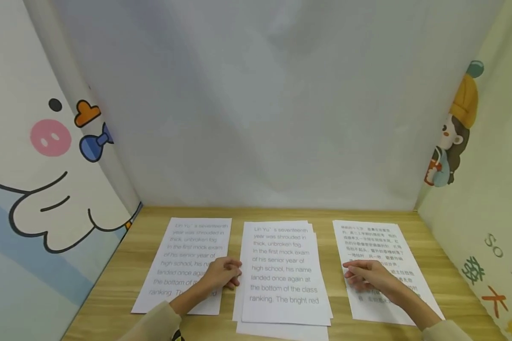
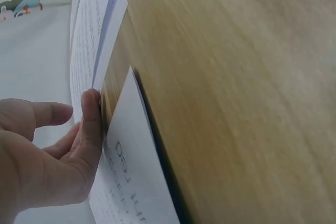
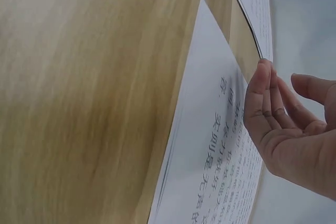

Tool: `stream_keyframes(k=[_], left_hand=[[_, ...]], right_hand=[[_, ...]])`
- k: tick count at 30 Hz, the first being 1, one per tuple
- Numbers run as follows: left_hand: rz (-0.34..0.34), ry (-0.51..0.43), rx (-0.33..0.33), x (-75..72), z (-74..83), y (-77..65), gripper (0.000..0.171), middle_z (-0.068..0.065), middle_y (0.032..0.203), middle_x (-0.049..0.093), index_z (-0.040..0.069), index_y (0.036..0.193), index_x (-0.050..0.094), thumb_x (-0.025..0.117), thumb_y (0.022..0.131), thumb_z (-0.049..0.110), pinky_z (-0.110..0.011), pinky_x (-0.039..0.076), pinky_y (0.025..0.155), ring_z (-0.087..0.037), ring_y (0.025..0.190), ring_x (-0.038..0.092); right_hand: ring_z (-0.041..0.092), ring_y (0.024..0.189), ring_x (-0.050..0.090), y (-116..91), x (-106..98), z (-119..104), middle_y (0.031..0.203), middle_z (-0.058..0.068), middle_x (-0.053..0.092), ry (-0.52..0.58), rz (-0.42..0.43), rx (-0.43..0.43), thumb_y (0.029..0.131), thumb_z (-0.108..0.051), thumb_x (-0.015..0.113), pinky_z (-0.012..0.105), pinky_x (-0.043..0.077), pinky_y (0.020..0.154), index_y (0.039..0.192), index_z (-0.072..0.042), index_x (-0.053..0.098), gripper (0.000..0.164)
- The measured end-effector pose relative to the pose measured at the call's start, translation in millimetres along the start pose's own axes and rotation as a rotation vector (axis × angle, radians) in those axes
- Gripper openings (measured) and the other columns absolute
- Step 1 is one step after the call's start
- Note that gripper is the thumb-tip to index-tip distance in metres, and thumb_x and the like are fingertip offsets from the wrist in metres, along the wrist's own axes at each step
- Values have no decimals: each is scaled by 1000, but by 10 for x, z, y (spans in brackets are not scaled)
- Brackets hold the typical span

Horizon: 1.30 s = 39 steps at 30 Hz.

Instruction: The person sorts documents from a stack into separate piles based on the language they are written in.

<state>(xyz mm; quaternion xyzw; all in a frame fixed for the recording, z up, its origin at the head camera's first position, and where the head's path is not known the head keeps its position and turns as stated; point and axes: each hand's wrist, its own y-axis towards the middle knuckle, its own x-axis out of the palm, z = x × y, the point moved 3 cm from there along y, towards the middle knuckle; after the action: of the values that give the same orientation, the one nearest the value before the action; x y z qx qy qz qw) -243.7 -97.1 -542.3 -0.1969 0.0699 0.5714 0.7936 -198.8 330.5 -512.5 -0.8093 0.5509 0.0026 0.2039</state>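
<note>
Here's my left hand, just left of lower centre, over the right edge of the English-printed sheet, fingers loosely bent, gripping nothing; my right hand, lower right, hangs relaxed, thumb apart and holding nothing, over the Chinese-printed sheet; between these 2 hands, lower centre, lies the fanned paper stack
</note>
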Motion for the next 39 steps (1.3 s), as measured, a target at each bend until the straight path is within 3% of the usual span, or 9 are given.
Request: stream_keyframes(k=[8,14,26,33,39], left_hand=[[-14,44,-26,58,87,-7,38,-12,96,71,-11,129,59,60,95,5,-27,61,63,-13,69,68],[-28,86,-29,98,147,-4,37,-10,98,71,-8,127,61,62,93,7,-27,61,66,-13,72,66],[-27,58,-33,162,145,-75,37,-10,98,69,-3,128,61,63,92,6,-28,60,65,-14,73,67],[-18,32,-12,216,170,-70,38,-9,93,71,-1,129,59,63,92,7,-29,61,62,-14,67,68],[-1,33,-27,249,143,-66,48,-6,92,72,-1,133,54,68,88,7,-28,61,62,-13,65,68]], right_hand=[[12,88,70,103,353,-15,111,10,69,31,-112,-5,108,-25,51,27,63,78,144,19,38,59],[10,84,69,141,542,-62,110,8,69,29,-117,33,106,-25,53,24,62,73,148,19,32,64],[12,84,70,126,581,-87,105,7,71,11,-91,49,105,-24,55,26,62,74,147,20,34,63],[13,82,67,96,526,-102,100,5,70,-28,-44,40,104,-28,57,28,62,72,140,14,48,55],[15,87,70,126,558,-56,102,5,73,35,-33,34,103,-26,61,28,63,77,138,14,49,54]])
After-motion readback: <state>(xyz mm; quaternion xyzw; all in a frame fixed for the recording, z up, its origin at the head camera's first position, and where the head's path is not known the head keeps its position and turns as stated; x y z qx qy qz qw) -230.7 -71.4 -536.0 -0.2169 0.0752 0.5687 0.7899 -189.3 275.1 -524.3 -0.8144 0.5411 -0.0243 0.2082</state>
